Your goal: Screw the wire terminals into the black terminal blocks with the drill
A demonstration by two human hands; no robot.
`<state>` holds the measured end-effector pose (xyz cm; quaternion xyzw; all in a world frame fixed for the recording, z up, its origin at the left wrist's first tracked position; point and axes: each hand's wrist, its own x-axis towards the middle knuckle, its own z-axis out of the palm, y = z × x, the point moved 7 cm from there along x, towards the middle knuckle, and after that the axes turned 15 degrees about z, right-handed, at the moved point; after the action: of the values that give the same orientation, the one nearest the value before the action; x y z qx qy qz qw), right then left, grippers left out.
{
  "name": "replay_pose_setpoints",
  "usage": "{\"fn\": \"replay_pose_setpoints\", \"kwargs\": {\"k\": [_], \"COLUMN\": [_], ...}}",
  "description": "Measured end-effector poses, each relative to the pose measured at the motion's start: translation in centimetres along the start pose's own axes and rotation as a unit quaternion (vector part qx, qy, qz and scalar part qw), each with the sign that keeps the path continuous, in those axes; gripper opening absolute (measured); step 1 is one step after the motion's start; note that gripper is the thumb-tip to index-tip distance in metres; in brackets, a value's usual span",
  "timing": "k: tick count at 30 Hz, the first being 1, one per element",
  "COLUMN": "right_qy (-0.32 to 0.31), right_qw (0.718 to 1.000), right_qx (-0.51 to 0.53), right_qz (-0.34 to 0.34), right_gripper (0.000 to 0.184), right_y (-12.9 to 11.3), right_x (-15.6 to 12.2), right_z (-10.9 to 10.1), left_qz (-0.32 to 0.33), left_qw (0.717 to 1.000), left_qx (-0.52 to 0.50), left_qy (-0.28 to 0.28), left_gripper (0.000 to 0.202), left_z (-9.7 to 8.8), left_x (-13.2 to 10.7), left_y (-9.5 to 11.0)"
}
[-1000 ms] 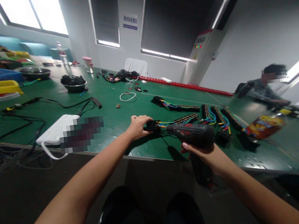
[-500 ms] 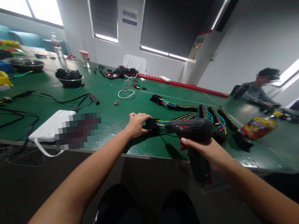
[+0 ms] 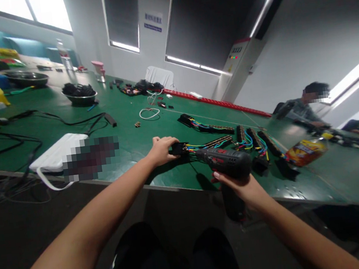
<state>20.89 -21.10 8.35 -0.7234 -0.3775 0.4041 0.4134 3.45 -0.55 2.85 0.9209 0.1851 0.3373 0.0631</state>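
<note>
My left hand (image 3: 163, 150) is closed around a black plastic housing (image 3: 179, 148) near the front of the green table. Coloured wires run from the housing to a row of brass-coloured terminals (image 3: 219, 141) on its right. In my right hand (image 3: 237, 185) is a black cordless drill (image 3: 229, 162), gripped by its handle. The drill's nose points left at the wired end of the housing; whether its bit touches a screw there is too small to tell. Several similar wired assemblies lie behind and to the right, one of them a long wired strip (image 3: 204, 125).
A white power bank-like box (image 3: 58, 151) with a strap lies left, beside black cables. A metal bowl (image 3: 80, 99) of black parts stands farther back. Small brass pieces (image 3: 137, 124) and a white cable loop (image 3: 149, 113) lie mid-table. A bottle with an orange label (image 3: 306, 151) lies right; a person (image 3: 302, 105) sits beyond.
The drill has tilted, its rear end dropping slightly, and it has shifted a little left with my right hand. My left hand keeps its hold on the housing. The whole view has shifted slightly.
</note>
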Motion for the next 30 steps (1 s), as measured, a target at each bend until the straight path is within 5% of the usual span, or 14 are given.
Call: {"fn": "replay_pose_setpoints", "kwargs": {"k": [9,30], "right_qy": [0.009,-0.012], "right_qw": [0.994,0.999], "right_qx": [0.107,0.029], "right_qz": [0.036,0.039], "right_gripper": [0.051,0.049], "right_y": [3.1,1.3], "right_x": [0.6,0.7], "right_z": [-0.2,-1.0], "left_qz": [-0.020,0.004], "left_qw": [1.000,1.000], "left_qx": [0.003,0.010], "left_qy": [-0.012,-0.018], "left_gripper": [0.051,0.048], "left_z": [0.3,0.0], "left_x": [-0.1,0.0], "left_y": [-0.5,0.1]}}
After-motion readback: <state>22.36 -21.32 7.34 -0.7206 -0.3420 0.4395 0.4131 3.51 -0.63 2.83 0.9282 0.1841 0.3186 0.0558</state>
